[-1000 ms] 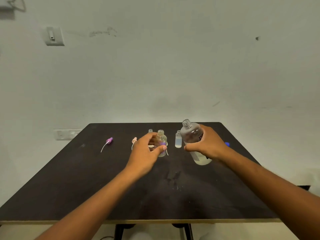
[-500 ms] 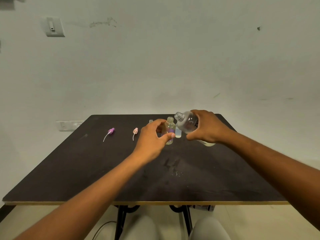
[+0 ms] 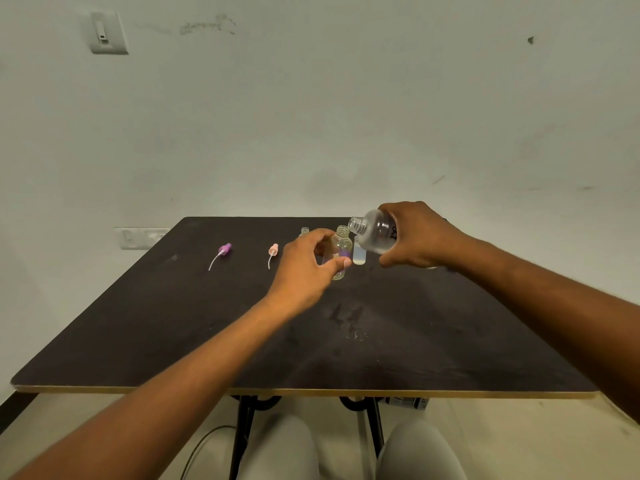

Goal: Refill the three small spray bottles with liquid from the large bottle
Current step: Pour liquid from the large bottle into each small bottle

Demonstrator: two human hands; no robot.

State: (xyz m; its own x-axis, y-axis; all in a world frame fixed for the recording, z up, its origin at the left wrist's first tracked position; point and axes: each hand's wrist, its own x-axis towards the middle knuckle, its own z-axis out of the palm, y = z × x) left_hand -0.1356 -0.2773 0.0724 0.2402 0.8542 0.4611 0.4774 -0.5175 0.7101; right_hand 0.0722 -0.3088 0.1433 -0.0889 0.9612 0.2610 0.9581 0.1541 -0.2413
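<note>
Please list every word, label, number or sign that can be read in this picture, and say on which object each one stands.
Large bottle, tilted in the right hand: dark print on its side, mostly hidden by the fingers; what shows is too partial to read.
Small bottle in the left hand: a purple patch, no readable text.
Wall switch: no readable marking.
Box under the table: print too small to read.

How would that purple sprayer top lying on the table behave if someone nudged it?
The purple sprayer top is small and looks like plastic, so it is probably very light and would skid easily. Its thin white tube curves, so it is likely floppy. Lying on its side, it might swivel rather than roll straight.
</note>
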